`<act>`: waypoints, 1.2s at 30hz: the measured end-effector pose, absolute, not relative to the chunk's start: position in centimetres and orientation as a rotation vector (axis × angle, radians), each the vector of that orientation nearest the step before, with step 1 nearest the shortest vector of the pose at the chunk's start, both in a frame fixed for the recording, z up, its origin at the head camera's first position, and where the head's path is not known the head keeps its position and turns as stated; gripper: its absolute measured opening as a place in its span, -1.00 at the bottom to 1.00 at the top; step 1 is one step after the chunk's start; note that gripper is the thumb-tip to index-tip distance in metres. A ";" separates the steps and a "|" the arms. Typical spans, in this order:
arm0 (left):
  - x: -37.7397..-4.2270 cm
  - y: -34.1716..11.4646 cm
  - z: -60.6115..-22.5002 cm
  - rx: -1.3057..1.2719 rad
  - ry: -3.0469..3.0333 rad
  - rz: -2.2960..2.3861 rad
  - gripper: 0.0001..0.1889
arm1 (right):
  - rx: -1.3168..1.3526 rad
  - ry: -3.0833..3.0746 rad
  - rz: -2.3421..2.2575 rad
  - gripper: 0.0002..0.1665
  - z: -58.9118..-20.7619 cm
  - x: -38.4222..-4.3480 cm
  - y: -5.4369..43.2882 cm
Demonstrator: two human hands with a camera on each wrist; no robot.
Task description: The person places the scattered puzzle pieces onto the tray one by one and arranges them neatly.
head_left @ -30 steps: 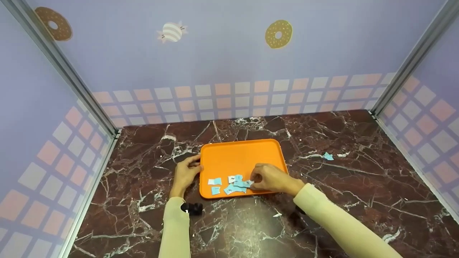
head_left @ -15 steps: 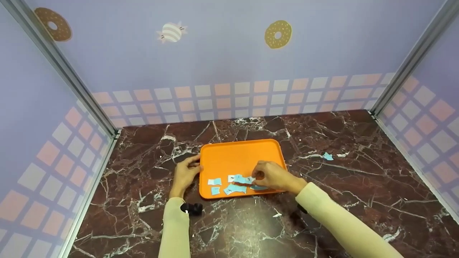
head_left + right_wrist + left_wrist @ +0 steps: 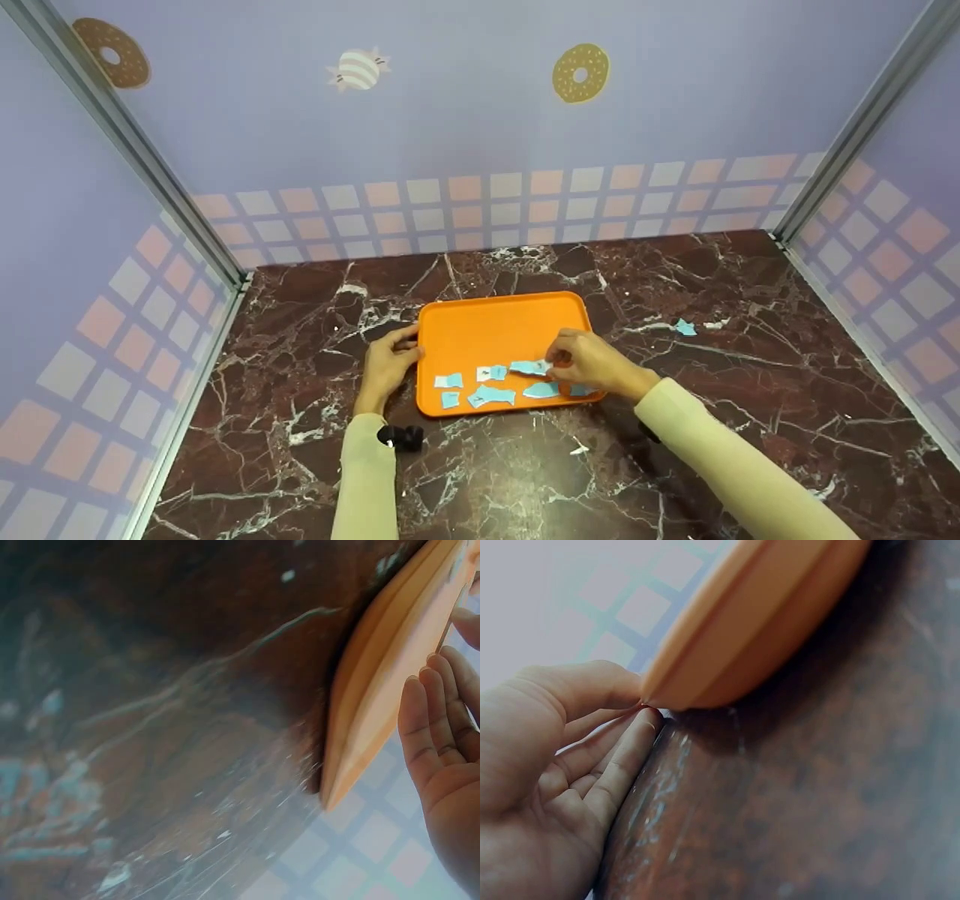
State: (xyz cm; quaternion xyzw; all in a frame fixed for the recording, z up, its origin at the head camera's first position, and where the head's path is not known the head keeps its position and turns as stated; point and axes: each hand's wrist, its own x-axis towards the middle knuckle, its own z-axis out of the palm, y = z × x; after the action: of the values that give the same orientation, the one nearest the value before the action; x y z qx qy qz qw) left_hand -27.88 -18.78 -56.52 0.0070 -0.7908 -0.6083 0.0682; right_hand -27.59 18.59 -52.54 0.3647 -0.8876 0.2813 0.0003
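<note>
At the left edge of the orange tray (image 3: pixel 487 330), my left hand (image 3: pixel 388 365) pinches the rim; in the left wrist view the thumb (image 3: pixel 604 686) lies against the tray's side, fingers below it. Over the tray's right part, my right hand (image 3: pixel 592 360) pinches the white end of a blue-and-white torn paper piece (image 3: pixel 527 367). Left of it lies another marked paper piece (image 3: pixel 491 373). Along the tray's near side are a large blue scrap (image 3: pixel 491 396), a blue scrap (image 3: pixel 541 390), and two small scraps at the left, one a white-and-blue piece (image 3: pixel 448 380).
A loose blue paper scrap (image 3: pixel 685 327) lies on the dark red marbled table (image 3: pixel 750 375), right of the tray. Patterned lilac wall panels (image 3: pixel 465 112) enclose the back and both sides. A black wrist strap part (image 3: pixel 401 436) sits at my left cuff.
My right hand has moved right with the pinched paper piece, drawing it away from the pile. Scraps beneath it now show separately on the tray. The left hand has stayed at the rim.
</note>
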 end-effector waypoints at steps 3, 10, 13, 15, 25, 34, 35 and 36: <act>-27.9 -18.8 -56.5 0.025 -2.389 -1.823 -0.55 | 1.141 -2.785 0.879 -0.84 -52.7 -27.7 18.9; -28.0 -18.8 -56.5 0.033 -2.385 -1.824 -0.54 | 1.134 -2.791 0.872 -0.82 -52.9 -28.0 19.3; -28.1 -18.8 -56.5 0.031 -2.380 -1.827 -0.54 | 1.136 -2.782 0.868 -0.82 -53.0 -28.1 19.3; -28.1 -18.8 -56.6 0.030 -2.379 -1.829 -0.54 | 1.130 -2.787 0.873 -0.82 -53.1 -28.1 19.3; -28.0 -18.7 -56.4 0.039 -2.400 -1.819 -0.54 | 1.102 -2.793 0.900 -0.83 -53.3 -28.0 19.2; -28.1 -18.6 -56.5 0.042 -2.375 -1.847 -0.54 | 1.106 -2.745 0.901 -0.80 -53.2 -28.1 19.6; -28.1 -18.7 -56.6 0.046 -2.374 -1.849 -0.54 | 1.108 -2.739 0.900 -0.80 -53.2 -28.2 19.8; -28.1 -18.7 -56.6 0.050 -2.373 -1.852 -0.54 | 1.108 -2.733 0.899 -0.79 -53.1 -28.2 19.9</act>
State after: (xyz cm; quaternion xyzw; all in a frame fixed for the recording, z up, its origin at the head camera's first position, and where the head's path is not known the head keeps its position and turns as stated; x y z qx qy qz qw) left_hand -28.07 -18.66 -56.58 0.0166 -0.7866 -0.6138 0.0655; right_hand -28.23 19.91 -53.12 0.3592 -0.8861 0.2915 0.0295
